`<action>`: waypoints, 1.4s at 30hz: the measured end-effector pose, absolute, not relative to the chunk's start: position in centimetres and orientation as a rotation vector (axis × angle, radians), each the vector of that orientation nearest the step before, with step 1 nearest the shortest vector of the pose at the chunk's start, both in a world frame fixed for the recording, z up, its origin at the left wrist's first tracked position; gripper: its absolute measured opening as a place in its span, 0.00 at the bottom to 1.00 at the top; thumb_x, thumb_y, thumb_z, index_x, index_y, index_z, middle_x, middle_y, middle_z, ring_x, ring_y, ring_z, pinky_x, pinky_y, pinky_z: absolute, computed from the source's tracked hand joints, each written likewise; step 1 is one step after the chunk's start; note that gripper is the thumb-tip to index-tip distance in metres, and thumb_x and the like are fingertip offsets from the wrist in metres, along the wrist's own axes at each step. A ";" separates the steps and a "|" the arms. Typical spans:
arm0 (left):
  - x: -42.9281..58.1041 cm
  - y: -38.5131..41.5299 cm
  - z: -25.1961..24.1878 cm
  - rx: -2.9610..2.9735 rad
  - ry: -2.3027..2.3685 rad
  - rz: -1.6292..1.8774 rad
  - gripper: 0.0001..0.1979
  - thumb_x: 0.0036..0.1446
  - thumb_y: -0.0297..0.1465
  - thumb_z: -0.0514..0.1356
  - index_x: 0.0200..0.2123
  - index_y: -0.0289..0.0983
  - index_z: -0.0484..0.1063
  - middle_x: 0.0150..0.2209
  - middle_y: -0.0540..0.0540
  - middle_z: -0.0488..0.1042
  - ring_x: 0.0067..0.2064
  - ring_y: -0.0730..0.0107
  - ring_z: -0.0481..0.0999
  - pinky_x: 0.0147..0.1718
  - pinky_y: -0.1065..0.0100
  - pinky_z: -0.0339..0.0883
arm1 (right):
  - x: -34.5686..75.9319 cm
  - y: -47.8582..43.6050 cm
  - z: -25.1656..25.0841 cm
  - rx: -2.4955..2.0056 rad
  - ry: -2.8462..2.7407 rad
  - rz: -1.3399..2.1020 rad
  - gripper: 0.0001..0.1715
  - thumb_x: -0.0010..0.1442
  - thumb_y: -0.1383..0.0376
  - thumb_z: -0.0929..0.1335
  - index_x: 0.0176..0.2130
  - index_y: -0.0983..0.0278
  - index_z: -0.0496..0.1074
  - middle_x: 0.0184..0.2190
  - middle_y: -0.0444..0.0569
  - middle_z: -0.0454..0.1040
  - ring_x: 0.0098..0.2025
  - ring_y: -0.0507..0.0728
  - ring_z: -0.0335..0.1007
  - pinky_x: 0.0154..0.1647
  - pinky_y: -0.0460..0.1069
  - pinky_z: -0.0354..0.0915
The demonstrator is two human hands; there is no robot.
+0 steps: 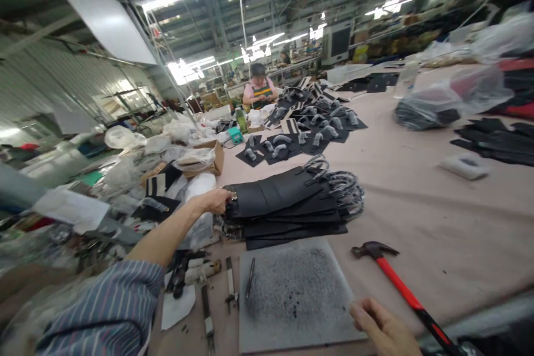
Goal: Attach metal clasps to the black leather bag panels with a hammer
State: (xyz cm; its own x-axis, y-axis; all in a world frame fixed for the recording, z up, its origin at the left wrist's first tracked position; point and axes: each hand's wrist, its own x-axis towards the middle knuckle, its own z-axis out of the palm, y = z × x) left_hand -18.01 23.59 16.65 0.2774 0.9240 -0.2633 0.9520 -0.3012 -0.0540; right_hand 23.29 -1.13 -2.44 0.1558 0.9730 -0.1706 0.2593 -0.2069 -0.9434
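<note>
My left hand (216, 200) reaches out over the table and grips the near left end of a stack of black leather pieces (287, 203) with metal chain handles (344, 186). My right hand (381, 328) rests at the bottom edge, fingers curled loosely, at the corner of a grey pitted work slab (296, 295). Nothing shows in it. A hammer with a red handle (398, 283) lies just right of that hand.
Punches and small metal tools (229, 283) lie left of the slab. Plastic bags and a cardboard box (208, 156) crowd the left side. More black pieces (308, 128) cover the far table, where another person (258, 89) works. Bagged goods (442, 103) sit at right.
</note>
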 end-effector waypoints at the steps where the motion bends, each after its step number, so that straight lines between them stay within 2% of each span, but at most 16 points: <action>1: -18.1 22.0 16.4 2.425 1.773 -0.357 0.10 0.47 0.22 0.59 0.36 0.35 0.74 0.31 0.46 0.77 0.35 0.65 0.77 0.41 0.69 0.69 | 23.1 -0.5 -2.4 -1.616 -1.239 1.126 0.25 0.55 0.41 0.66 0.25 0.59 0.70 0.22 0.44 0.66 0.29 0.58 0.64 0.30 0.49 0.63; 4: -18.2 17.0 15.4 2.440 1.802 -0.305 0.16 0.48 0.20 0.60 0.42 0.34 0.73 0.36 0.43 0.79 0.40 0.59 0.79 0.47 0.63 0.69 | 21.9 0.7 -2.2 -1.572 -1.337 1.232 0.27 0.52 0.40 0.67 0.25 0.59 0.70 0.22 0.45 0.68 0.28 0.59 0.66 0.30 0.50 0.64; 6: -18.0 13.8 14.5 2.421 1.858 -0.289 0.15 0.50 0.18 0.58 0.41 0.34 0.72 0.36 0.40 0.79 0.42 0.55 0.79 0.50 0.59 0.69 | 20.6 0.7 -1.8 -1.512 -1.373 1.260 0.26 0.54 0.41 0.66 0.24 0.60 0.69 0.22 0.45 0.68 0.28 0.58 0.67 0.31 0.50 0.64; 9: -16.0 8.8 13.0 2.381 1.909 -0.193 0.12 0.57 0.18 0.55 0.41 0.36 0.71 0.38 0.39 0.79 0.43 0.54 0.80 0.47 0.60 0.70 | 18.7 0.0 -1.0 -1.459 -1.357 1.265 0.25 0.56 0.43 0.65 0.25 0.60 0.68 0.22 0.45 0.69 0.29 0.58 0.69 0.33 0.50 0.67; 11: -13.3 5.3 11.9 2.348 1.928 -0.089 0.10 0.62 0.21 0.52 0.43 0.36 0.70 0.40 0.39 0.78 0.44 0.56 0.80 0.45 0.62 0.70 | 17.7 -0.3 -0.5 -1.458 -1.272 1.348 0.25 0.55 0.42 0.65 0.30 0.61 0.72 0.27 0.48 0.74 0.33 0.61 0.74 0.37 0.52 0.70; 13: -9.7 1.6 10.7 2.267 1.940 0.002 0.10 0.64 0.24 0.52 0.45 0.37 0.70 0.42 0.40 0.78 0.44 0.57 0.80 0.44 0.63 0.71 | 17.2 -0.1 -0.2 -1.454 -1.145 1.432 0.31 0.54 0.41 0.66 0.42 0.63 0.74 0.39 0.55 0.79 0.40 0.64 0.77 0.41 0.55 0.72; 16: -3.5 -3.7 8.3 2.070 1.863 0.207 0.14 0.62 0.25 0.54 0.50 0.38 0.70 0.46 0.39 0.78 0.46 0.56 0.80 0.46 0.60 0.73 | 17.2 0.9 0.0 -1.424 -1.108 1.354 0.38 0.56 0.42 0.65 0.55 0.64 0.70 0.56 0.61 0.74 0.54 0.67 0.73 0.50 0.58 0.72; 18: 0.5 -6.6 6.5 1.944 1.769 0.391 0.21 0.58 0.23 0.55 0.54 0.39 0.70 0.51 0.37 0.77 0.50 0.55 0.79 0.50 0.58 0.73 | 17.6 1.8 -0.1 -1.410 -1.218 1.260 0.35 0.59 0.45 0.64 0.57 0.64 0.70 0.56 0.58 0.74 0.55 0.66 0.72 0.54 0.58 0.69; 20: 3.8 -8.7 4.6 1.812 1.682 0.538 0.25 0.56 0.21 0.55 0.58 0.38 0.68 0.55 0.36 0.75 0.53 0.54 0.77 0.54 0.57 0.72 | 18.3 2.6 -0.3 -1.416 -1.355 1.187 0.30 0.62 0.49 0.64 0.56 0.64 0.70 0.50 0.55 0.77 0.51 0.64 0.73 0.53 0.58 0.69; 22: 6.2 -9.7 3.1 1.678 1.611 0.634 0.27 0.55 0.21 0.56 0.59 0.37 0.68 0.57 0.36 0.73 0.57 0.54 0.75 0.58 0.55 0.70 | 19.0 3.2 -0.8 -1.476 -1.494 1.032 0.28 0.62 0.52 0.63 0.55 0.65 0.71 0.47 0.55 0.77 0.48 0.64 0.73 0.52 0.58 0.69; 25: 7.5 -10.0 1.6 1.588 1.527 0.698 0.27 0.54 0.20 0.57 0.58 0.35 0.67 0.56 0.36 0.73 0.58 0.55 0.73 0.62 0.54 0.67 | 19.8 3.7 -1.8 -1.588 -1.726 0.674 0.28 0.64 0.54 0.62 0.58 0.66 0.69 0.46 0.58 0.74 0.49 0.66 0.70 0.53 0.59 0.67; 31: 6.1 -8.8 0.6 1.690 1.489 0.652 0.24 0.53 0.17 0.54 0.53 0.33 0.69 0.50 0.36 0.73 0.53 0.55 0.74 0.57 0.53 0.71 | 18.9 4.8 -2.8 -1.703 -2.084 0.218 0.27 0.66 0.62 0.63 0.61 0.71 0.64 0.45 0.62 0.72 0.47 0.69 0.69 0.48 0.61 0.64; 37: 6.3 -7.2 1.3 1.760 1.472 0.519 0.23 0.55 0.21 0.57 0.55 0.33 0.68 0.51 0.35 0.74 0.52 0.52 0.75 0.55 0.53 0.72 | 18.8 6.6 -3.1 -1.635 -2.101 0.124 0.24 0.67 0.62 0.63 0.60 0.69 0.67 0.46 0.61 0.74 0.49 0.69 0.68 0.52 0.62 0.61; 42: 5.5 -7.3 2.2 1.910 1.437 0.263 0.19 0.59 0.24 0.55 0.55 0.35 0.67 0.47 0.36 0.76 0.48 0.49 0.78 0.48 0.50 0.75 | 19.4 5.2 -3.7 -1.587 -2.051 0.129 0.25 0.69 0.60 0.62 0.61 0.66 0.66 0.60 0.62 0.69 0.57 0.71 0.65 0.57 0.67 0.58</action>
